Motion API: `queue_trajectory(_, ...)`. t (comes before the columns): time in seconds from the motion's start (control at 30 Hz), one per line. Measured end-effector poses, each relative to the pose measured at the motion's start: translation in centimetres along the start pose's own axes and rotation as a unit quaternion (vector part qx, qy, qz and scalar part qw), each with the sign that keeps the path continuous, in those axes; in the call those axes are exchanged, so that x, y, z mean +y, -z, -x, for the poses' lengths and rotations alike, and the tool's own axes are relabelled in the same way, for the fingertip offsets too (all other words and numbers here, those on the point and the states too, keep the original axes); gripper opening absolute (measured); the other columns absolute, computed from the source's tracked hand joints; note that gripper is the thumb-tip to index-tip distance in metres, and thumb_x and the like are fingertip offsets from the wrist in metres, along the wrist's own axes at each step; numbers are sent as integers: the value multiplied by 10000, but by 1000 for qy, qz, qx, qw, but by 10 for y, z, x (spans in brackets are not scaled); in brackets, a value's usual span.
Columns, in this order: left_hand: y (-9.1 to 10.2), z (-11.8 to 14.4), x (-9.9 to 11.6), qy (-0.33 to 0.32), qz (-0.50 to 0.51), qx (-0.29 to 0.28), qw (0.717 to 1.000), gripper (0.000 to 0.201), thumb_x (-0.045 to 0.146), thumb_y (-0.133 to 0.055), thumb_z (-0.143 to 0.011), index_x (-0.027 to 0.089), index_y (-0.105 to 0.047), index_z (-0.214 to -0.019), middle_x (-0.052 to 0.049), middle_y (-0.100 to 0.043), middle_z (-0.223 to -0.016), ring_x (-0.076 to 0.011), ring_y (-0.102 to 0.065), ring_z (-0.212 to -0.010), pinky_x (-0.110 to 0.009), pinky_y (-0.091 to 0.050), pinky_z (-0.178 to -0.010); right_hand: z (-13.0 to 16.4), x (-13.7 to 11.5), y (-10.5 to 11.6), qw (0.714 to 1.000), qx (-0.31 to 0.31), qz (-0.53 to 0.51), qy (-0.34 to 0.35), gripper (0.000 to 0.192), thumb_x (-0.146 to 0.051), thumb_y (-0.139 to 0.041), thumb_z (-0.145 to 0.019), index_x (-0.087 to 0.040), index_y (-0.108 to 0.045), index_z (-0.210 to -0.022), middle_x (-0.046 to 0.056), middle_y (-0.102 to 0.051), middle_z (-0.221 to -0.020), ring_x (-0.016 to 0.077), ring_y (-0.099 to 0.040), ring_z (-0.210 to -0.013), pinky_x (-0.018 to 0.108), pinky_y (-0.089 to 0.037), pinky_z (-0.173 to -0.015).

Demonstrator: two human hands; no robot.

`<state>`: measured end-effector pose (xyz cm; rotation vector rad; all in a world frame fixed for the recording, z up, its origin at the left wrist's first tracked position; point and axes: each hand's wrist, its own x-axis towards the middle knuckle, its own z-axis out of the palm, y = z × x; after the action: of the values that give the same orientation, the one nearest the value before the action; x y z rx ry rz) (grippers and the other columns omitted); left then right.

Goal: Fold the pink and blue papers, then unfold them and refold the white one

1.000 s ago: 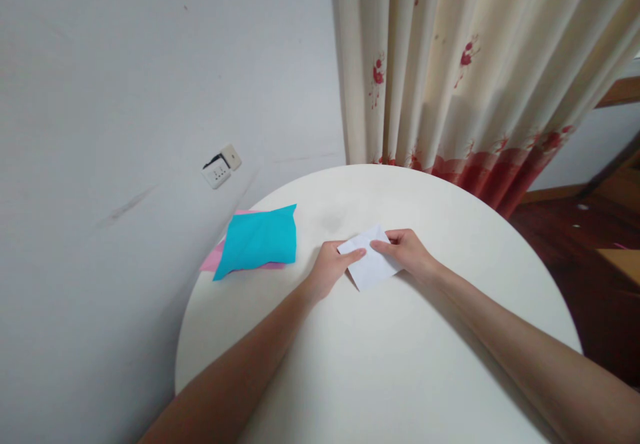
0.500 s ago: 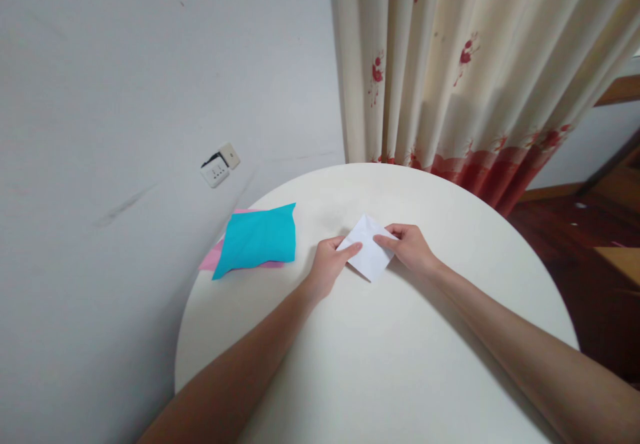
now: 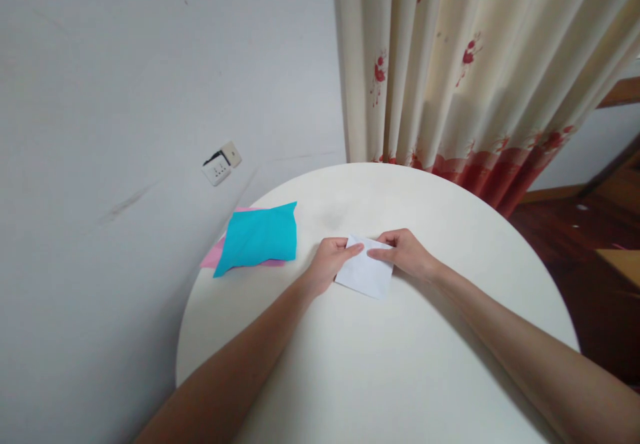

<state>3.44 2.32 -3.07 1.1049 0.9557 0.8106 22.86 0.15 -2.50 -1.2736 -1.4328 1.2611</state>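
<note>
A small piece of white paper (image 3: 366, 275), roughly square, is held between my two hands over the table's middle. My left hand (image 3: 327, 262) pinches its upper left part, with the thumb on top and the fingers behind it. On the other side my right hand (image 3: 404, 255) grips the upper right part, thumb also lying on the face of the paper. Both thumb tips point toward each other near the top edge. The fingers under the paper are mostly hidden.
A round white table (image 3: 440, 364) carries a blue sheet (image 3: 260, 237) with pink paper (image 3: 214, 255) beneath it, to the left. Behind stand a white wall with a power socket (image 3: 217, 171) and a cream curtain (image 3: 420, 64) with red flowers.
The white paper has turned from a diamond position to one with a nearly level top edge, and sits slightly nearer me. Both hands still hold it, the right a little further left.
</note>
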Motion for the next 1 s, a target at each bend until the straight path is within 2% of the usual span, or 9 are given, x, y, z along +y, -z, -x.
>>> queue_trajectory(0.23,-6,-1,-1,-35,57,84,994,428,498,-831,-633,113,-727,-788,-90,-741,-754,-201,-666,-619,-280,-481,-570,-2,2,4,1000,16,-19,-9,369,-460,-791,-627,-123,-670,-717,22,-618,-640,119,-496,-567,262,-366,-537)
queue_trajectory(0.47,-6,-3,-3,-71,93,136,984,466,539,-831,-614,122,-710,-782,-65,-725,-736,-200,-663,-640,-295,-501,-606,-5,5,8,1000,9,-25,3,383,-435,-800,-622,-178,-517,-598,-40,-510,-567,86,-408,-534,247,-278,-519)
queue_trajectory(0.63,-4,-6,-3,-89,124,140,978,409,476,-823,-645,116,-708,-801,-64,-722,-740,-192,-666,-640,-286,-499,-594,-6,8,10,1000,-8,-16,3,415,-450,-800,-611,-187,-484,-559,-43,-493,-552,89,-394,-528,260,-262,-529)
queue_trajectory(0.77,-1,-9,-4,-95,147,142,974,426,482,-804,-675,112,-720,-869,-91,-743,-813,-229,-702,-753,-314,-533,-680,-6,7,11,1000,1,-22,-8,403,-430,-802,-606,-189,-482,-554,-49,-489,-534,83,-373,-513,260,-242,-521)
queue_trajectory(0.87,0,-10,-4,-81,133,99,983,464,516,-796,-683,106,-725,-888,-113,-751,-845,-256,-711,-799,-346,-545,-723,-7,5,11,999,32,-41,-10,400,-429,-806,-608,-192,-488,-558,-49,-490,-523,79,-352,-501,257,-218,-504)
queue_trajectory(1.0,0,-8,-5,-62,77,47,994,465,454,-849,-635,89,-736,-900,-127,-759,-860,-260,-711,-762,-357,-546,-722,-8,3,8,995,62,-78,-7,430,-441,-831,-585,-195,-481,-541,-43,-500,-518,82,-369,-497,253,-232,-491)
